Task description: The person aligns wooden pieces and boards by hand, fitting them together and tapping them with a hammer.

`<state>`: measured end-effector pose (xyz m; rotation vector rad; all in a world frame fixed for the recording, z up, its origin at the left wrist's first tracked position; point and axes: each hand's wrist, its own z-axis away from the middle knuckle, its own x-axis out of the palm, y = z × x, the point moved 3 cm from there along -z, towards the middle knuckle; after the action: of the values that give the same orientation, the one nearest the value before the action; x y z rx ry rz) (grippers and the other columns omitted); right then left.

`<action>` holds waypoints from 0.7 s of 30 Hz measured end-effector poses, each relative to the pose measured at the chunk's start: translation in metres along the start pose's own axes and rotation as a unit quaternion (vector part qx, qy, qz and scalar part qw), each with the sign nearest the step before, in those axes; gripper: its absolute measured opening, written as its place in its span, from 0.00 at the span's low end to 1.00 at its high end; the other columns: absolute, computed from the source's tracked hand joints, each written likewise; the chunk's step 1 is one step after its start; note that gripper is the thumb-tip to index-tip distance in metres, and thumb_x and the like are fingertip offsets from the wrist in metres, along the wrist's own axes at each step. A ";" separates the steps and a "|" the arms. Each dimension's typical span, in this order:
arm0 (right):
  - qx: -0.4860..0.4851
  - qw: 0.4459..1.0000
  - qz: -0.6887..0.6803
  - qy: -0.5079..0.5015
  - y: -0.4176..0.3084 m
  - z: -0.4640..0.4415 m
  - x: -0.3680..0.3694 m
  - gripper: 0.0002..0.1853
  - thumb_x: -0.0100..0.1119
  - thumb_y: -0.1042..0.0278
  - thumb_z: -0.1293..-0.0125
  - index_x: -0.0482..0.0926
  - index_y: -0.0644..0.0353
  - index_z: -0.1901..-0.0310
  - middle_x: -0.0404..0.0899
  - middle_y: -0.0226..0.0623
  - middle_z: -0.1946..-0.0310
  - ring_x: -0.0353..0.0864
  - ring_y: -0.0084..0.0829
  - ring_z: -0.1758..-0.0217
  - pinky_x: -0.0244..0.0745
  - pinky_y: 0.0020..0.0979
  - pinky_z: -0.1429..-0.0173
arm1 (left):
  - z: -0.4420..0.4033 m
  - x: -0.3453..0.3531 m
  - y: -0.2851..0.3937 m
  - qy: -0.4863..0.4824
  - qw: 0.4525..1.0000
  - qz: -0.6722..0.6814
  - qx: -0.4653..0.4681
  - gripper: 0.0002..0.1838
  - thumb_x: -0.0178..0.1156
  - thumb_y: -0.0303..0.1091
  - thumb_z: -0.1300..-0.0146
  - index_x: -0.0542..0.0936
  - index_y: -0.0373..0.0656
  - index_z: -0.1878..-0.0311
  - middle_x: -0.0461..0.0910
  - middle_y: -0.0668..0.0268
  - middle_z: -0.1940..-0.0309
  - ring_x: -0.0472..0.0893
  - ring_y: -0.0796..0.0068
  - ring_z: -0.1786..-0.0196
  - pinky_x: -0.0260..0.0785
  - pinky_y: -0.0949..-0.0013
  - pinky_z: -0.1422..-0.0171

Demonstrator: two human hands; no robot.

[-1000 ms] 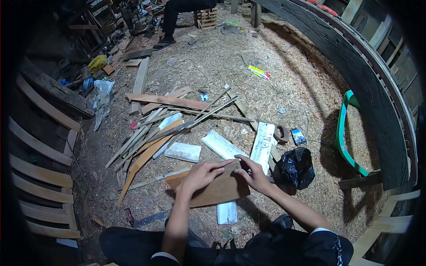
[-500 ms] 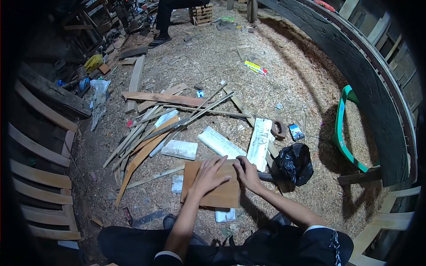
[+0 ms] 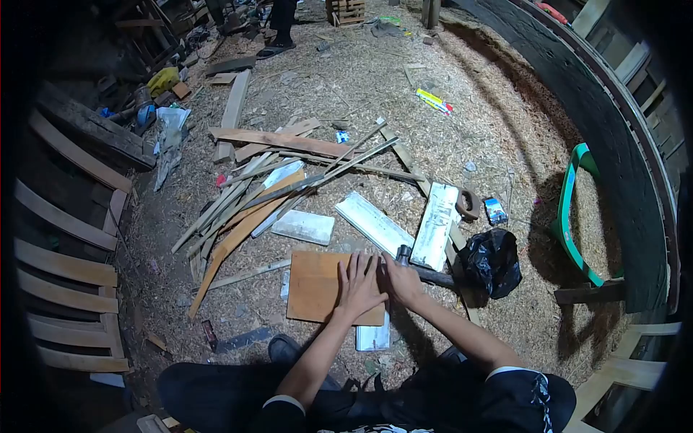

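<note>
A flat, square brown wooden board [image 3: 315,287] lies in front of my knees, on top of white-painted pieces. My left hand [image 3: 359,289] presses flat on its right half, fingers stretched and spread. My right hand [image 3: 404,281] is at the board's right edge, its fingers bent and closed around the edge; the fingertips are partly hidden. Just beyond the right hand lies a hammer, with its dark head [image 3: 403,252] and handle [image 3: 435,277] showing. A white piece [image 3: 372,337] sticks out from under the board's near edge.
Wood strips [image 3: 238,209] lie heaped at left. White-painted planks [image 3: 435,227], a saw handle [image 3: 469,205] and a black plastic bag [image 3: 491,263] lie at right. Slatted wooden frames [image 3: 68,303] stand at left. A green plastic frame [image 3: 565,209] leans at right. Another person's foot [image 3: 276,49] shows far off.
The board now sits squarer and farther left under my hands. My left hand has shifted to the right, fingers pointing forward. The hammer head has come into sight. The view has turned slightly.
</note>
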<state>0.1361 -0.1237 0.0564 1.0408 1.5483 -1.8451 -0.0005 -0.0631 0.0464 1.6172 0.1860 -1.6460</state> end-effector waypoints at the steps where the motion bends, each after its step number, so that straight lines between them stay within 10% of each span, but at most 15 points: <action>1: 0.029 0.999 0.008 -0.011 0.005 0.007 0.003 0.21 0.55 0.70 0.29 0.66 0.67 0.38 0.82 0.62 0.63 0.84 0.63 0.62 0.78 0.57 0.61 | -0.007 0.009 0.001 0.028 1.000 -0.006 0.010 0.62 0.74 0.60 0.49 0.52 0.45 0.16 0.55 0.45 0.19 0.47 0.44 0.15 0.30 0.32 0.15; 6: 0.001 0.993 0.112 0.034 0.020 0.039 0.001 0.30 0.62 0.77 0.41 0.70 0.61 0.34 0.73 0.46 0.52 0.76 0.47 0.45 0.76 0.44 0.47 | -0.033 0.030 -0.011 0.112 0.992 0.023 0.052 0.50 0.74 0.54 0.50 0.69 0.41 0.25 0.73 0.49 0.32 0.66 0.51 0.24 0.36 0.39 0.14; 21: 0.043 0.980 0.194 0.009 0.017 0.030 0.006 0.26 0.57 0.73 0.33 0.70 0.54 0.33 0.74 0.50 0.46 0.76 0.52 0.42 0.80 0.49 0.47 | -0.035 0.011 -0.030 0.133 0.990 0.041 0.023 0.41 0.74 0.54 0.54 0.80 0.45 0.36 0.79 0.58 0.39 0.72 0.59 0.33 0.50 0.48 0.20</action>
<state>0.1391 -0.1563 0.0436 1.2988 1.1785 -1.6425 0.0101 -0.0266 0.0177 1.8525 0.2161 -1.3770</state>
